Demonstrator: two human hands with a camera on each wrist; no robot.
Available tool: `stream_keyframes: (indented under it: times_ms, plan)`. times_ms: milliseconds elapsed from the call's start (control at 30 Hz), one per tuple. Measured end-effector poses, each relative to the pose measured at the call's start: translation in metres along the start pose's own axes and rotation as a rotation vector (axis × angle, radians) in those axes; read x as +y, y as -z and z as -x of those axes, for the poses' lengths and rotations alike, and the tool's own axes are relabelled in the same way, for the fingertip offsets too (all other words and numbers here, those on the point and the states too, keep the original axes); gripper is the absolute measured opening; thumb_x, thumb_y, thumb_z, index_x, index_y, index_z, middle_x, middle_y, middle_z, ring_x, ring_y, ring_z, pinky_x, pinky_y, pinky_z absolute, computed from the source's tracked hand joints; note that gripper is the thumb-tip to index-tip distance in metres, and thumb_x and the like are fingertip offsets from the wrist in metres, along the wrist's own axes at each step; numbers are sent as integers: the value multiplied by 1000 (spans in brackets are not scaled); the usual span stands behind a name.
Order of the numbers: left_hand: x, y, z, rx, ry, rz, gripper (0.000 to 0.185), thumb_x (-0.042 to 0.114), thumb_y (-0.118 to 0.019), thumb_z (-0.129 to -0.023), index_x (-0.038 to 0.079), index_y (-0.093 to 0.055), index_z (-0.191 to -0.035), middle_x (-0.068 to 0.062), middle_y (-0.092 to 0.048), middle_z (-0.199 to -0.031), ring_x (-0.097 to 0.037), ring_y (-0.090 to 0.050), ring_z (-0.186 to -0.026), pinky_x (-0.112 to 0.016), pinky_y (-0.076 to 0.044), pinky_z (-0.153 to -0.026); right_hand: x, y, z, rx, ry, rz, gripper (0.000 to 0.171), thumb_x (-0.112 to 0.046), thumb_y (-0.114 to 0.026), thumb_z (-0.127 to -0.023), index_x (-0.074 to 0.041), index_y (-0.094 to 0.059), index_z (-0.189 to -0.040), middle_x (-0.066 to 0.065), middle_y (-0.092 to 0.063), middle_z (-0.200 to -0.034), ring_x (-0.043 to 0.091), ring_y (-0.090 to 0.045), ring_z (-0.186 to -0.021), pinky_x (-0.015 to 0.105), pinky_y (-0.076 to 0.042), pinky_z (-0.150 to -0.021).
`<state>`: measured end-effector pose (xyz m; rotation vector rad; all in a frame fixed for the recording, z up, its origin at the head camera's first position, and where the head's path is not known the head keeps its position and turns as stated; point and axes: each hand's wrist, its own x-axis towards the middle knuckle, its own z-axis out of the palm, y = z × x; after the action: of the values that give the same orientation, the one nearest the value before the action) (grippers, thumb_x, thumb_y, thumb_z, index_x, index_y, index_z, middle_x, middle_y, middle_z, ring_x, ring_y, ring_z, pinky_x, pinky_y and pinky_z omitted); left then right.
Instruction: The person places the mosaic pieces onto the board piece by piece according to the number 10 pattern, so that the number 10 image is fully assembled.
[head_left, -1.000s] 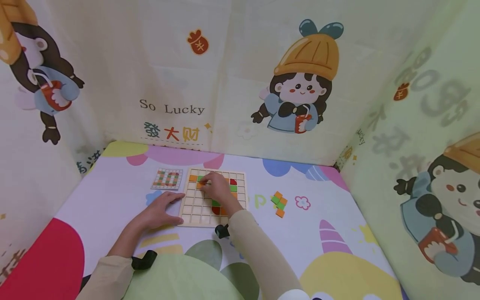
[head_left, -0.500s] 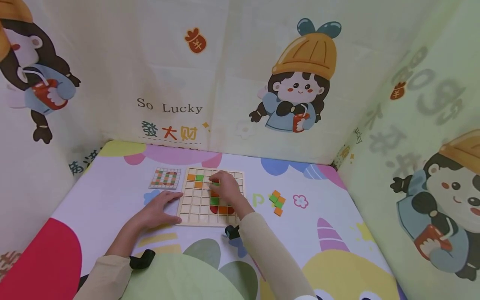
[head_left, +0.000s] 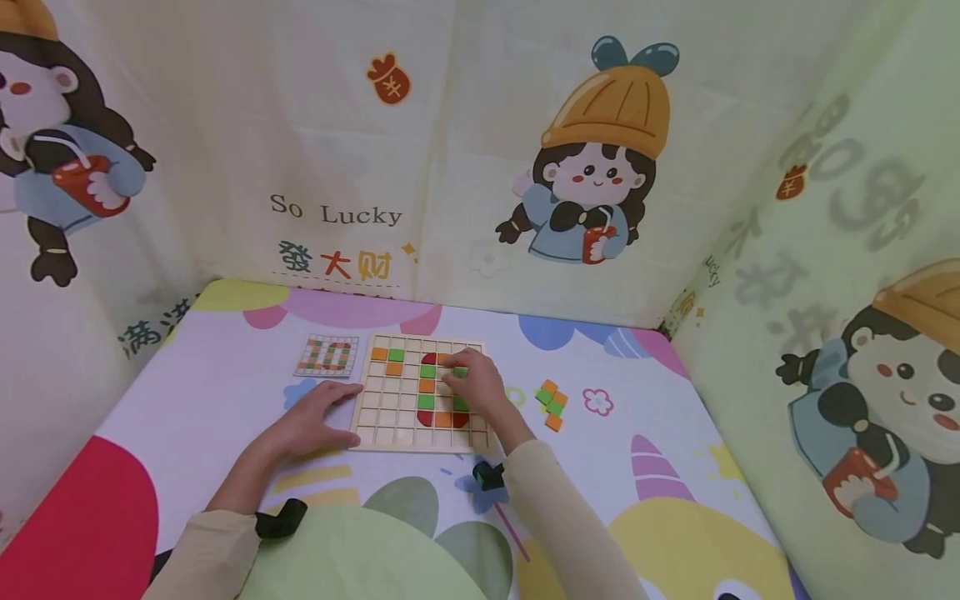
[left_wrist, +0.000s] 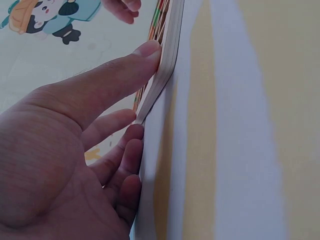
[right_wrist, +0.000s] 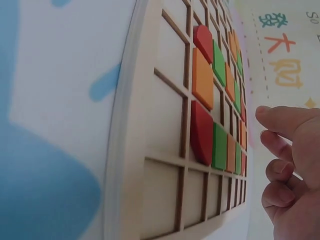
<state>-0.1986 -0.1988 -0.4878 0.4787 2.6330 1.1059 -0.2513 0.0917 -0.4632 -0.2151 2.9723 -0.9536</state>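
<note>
Your left hand [head_left: 311, 423] lies flat on the printed play mat [head_left: 187, 400], fingers straight and relaxed, with the thumb tip pressed against the near-left edge of the wooden grid board [head_left: 382, 412]. From the left wrist view that edge is a thin, pale slab of smooth wood, and your other fingers rest on the mat just beside it, gripping nothing.

Your right hand [head_left: 476, 385] hovers over the right half of the board, fingers loosely bent above the cells. Whether a tile sits under the fingertips cannot be told. From the right wrist view the fingers curl in the air, apart from the tiles.

The board is a square tray split by thin wooden slats into small square cells. Just left of your right hand sit flat, matte tiles: orange and green squares and red quarter-round pieces [right_wrist: 201, 131] with curved corners, forming a loop.

Right of your right hand, on the mat, lies a small cluster of loose orange and green square tiles [head_left: 553, 402]. Beyond your left hand lies a small square pattern card [head_left: 326, 355] printed with a grid.
</note>
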Motion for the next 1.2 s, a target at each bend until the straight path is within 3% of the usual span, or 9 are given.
stream_keyframes:
  times_ms: [300, 700, 1067, 1200]
  plan:
    - [2, 0, 1, -6, 0, 0, 84, 39, -81, -75, 15, -43, -146, -19, -40, -143, -41, -39, -129, -62, -36, -103, 23, 8, 16, 35, -76, -36, 23, -25, -71, -88, -15, -73, -109, 1, -65, -116, 21, -57, -111, 41, -50, -97]
    - [0, 0, 0, -19, 10, -6, 85, 39, -80, -76, 15, -42, -147, -21, -38, -145, -43, -37, -131, -63, -35, -103, 57, 23, 32, 106, -135, -18, 22, -20, -71, -87, -13, -73, -108, 3, -65, -108, 22, -57, -106, 41, -49, -98]
    - [0, 1, 0, -7, -8, 3, 85, 40, -81, -75, 14, -42, -146, -21, -38, -143, -43, -37, -130, -63, -36, -102, 95, 43, 47, 183, -129, 61, 23, -16, -76, -81, -11, -74, -104, 6, -67, -103, 25, -62, -100, 43, -50, -86]
    - [0, 0, 0, -10, -9, 4, 85, 40, -81, -75, 14, -42, -146, -21, -38, -144, -42, -37, -130, -63, -36, -102, 104, 51, 52, 200, -145, 79, 24, -17, -76, -81, -11, -74, -105, 7, -67, -103, 25, -62, -98, 44, -50, -88]
